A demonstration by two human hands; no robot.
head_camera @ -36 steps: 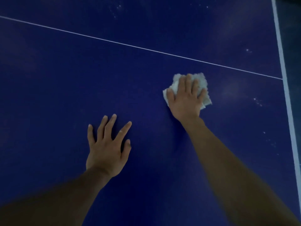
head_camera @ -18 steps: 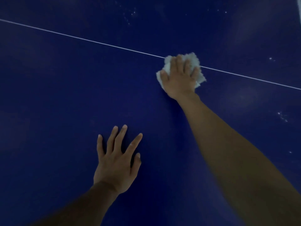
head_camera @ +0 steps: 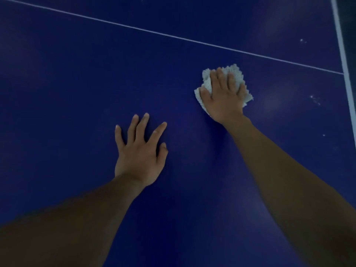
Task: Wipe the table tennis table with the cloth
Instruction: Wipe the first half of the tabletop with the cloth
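Observation:
The dark blue table tennis table [head_camera: 67, 83] fills the view. A crumpled white cloth [head_camera: 206, 81] lies on it right of centre, just below the thin white centre line [head_camera: 154, 32]. My right hand [head_camera: 223, 97] lies flat on top of the cloth with straight fingers, pressing it onto the surface; most of the cloth is hidden under the palm. Lower and to the left, my left hand [head_camera: 139, 153] rests on the bare table with its fingers spread, holding nothing.
A broad white line [head_camera: 342, 54] marks the table's right edge, with dark floor beyond it. Small white specks [head_camera: 316, 100] and faint dusty smears dot the surface to the right of the cloth.
My right hand slid the cloth up onto the centre line, then pulled it back down below the line. The left hand stayed planted on the table.

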